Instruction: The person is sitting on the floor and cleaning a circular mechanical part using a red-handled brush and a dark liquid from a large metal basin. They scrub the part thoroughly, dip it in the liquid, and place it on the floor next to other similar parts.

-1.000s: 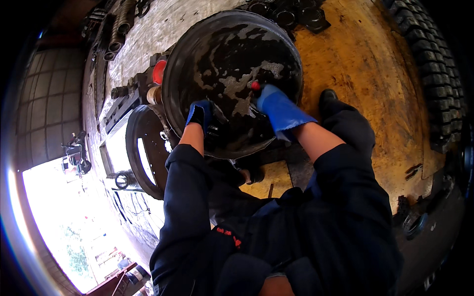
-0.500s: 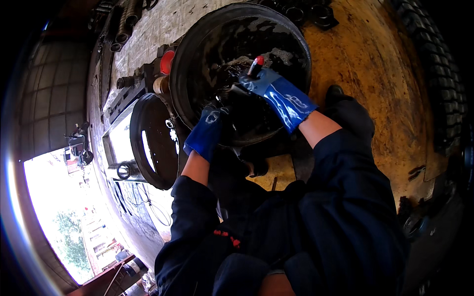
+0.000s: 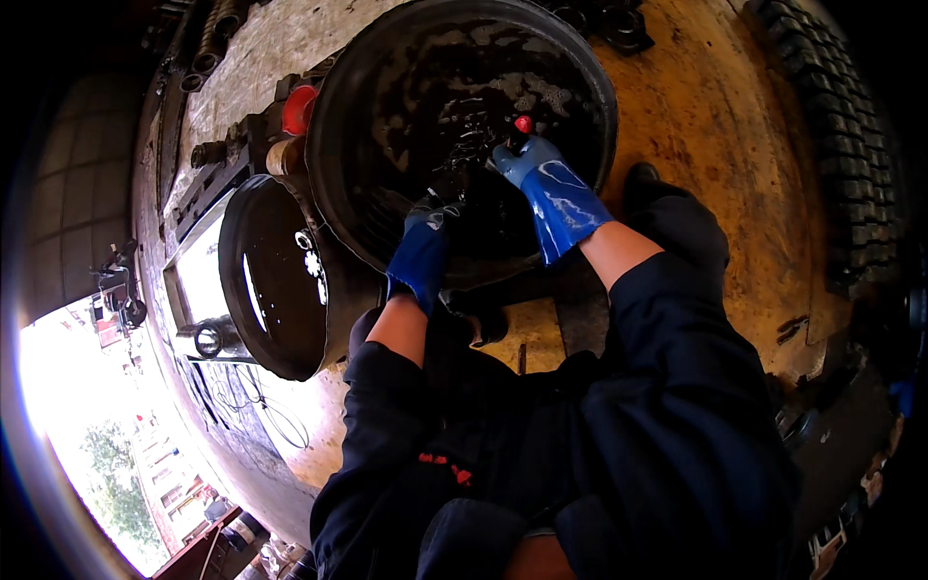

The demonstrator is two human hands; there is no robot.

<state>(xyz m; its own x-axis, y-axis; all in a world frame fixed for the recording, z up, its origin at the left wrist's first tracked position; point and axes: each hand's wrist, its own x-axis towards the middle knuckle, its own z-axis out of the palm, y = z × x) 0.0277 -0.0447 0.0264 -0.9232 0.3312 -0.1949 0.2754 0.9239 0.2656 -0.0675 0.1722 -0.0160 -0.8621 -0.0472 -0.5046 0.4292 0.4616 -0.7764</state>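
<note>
Both my hands wear blue rubber gloves and work inside a large round black tub (image 3: 319, 145) of dark liquid. My right hand (image 3: 536, 174) is closed around a tool whose handle has a red end (image 3: 523, 124); its working end is out of sight. To the left, my left hand (image 3: 425, 227) grips a dark, wet part (image 3: 449, 184) low in the tub. The part's shape is lost against the black liquid. Patches of foam (image 3: 556, 100) float beyond the hands.
A second round vessel (image 3: 227, 261) with dark liquid stands left of the tub. A red funnel-like cup (image 3: 299, 109) sits between the tub and some metal parts (image 3: 208, 155). Large treaded tyre (image 3: 826, 145) at far right; stained yellow-brown floor (image 3: 715, 193) lies between.
The red-ended handle has tipped away and shows less of its length. My hands have shifted slightly within the tub. The whole view has moved, with the surroundings sliding left.
</note>
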